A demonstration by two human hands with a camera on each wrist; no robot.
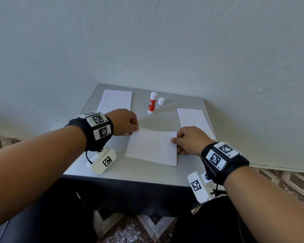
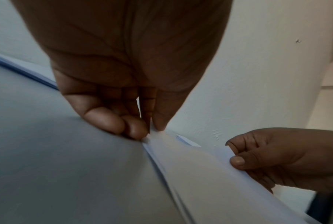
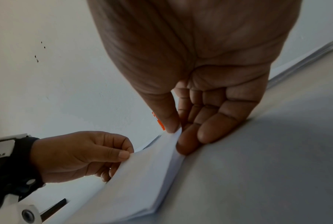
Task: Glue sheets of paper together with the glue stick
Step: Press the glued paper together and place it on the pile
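A white sheet of paper (image 1: pixel 152 147) lies in the middle of the grey table (image 1: pixel 144 170), its far edge lifted and sagging. My left hand (image 1: pixel 125 122) pinches its far left corner between thumb and fingers (image 2: pixel 136 128). At the right edge, my right hand (image 1: pixel 188 140) pinches the sheet with the thumb on top (image 3: pixel 169 122). The glue stick (image 1: pixel 152 103), red and white, stands upright and uncapped at the back of the table. Its white cap (image 1: pixel 161 101) stands just to its right. Both wrist views show the sheet (image 2: pixel 209 174) (image 3: pixel 142 174) stretched between the two hands.
One stack of white paper (image 1: pixel 115 100) lies at the back left of the table, another stack (image 1: pixel 194 119) at the right, partly behind my right hand. A pale wall (image 1: pixel 147 41) stands right behind the table. Patterned floor shows around it.
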